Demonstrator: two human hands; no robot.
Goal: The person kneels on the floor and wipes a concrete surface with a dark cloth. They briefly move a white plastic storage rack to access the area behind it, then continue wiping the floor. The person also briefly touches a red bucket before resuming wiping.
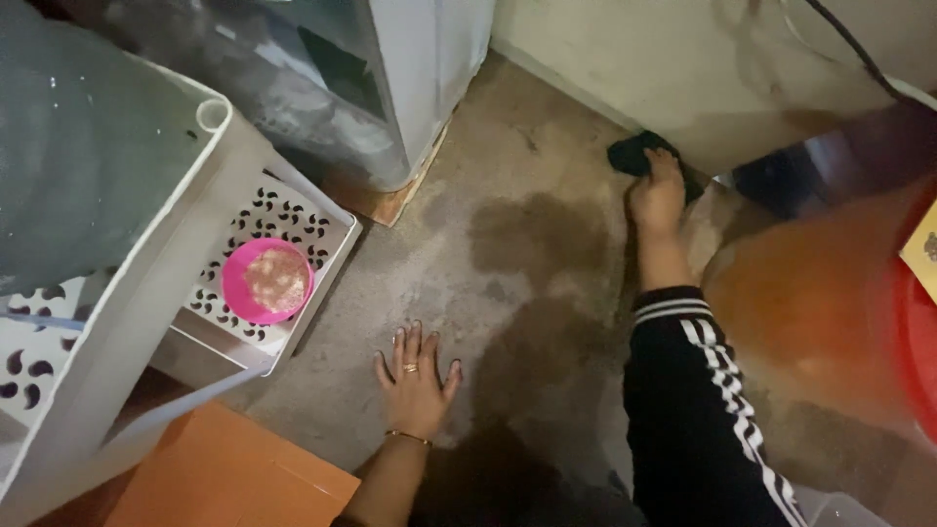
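Dark cloth (639, 154) bunched under right hand (657, 195), wet floor (527, 234)

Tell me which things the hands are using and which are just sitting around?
In use:
- right hand pressing a dark crumpled cloth at the foot of the wall
- left hand flat on the damp concrete floor

Just sitting around:
- pink round plastic bowl on the white plastic rack
- orange flat board
- red round tub
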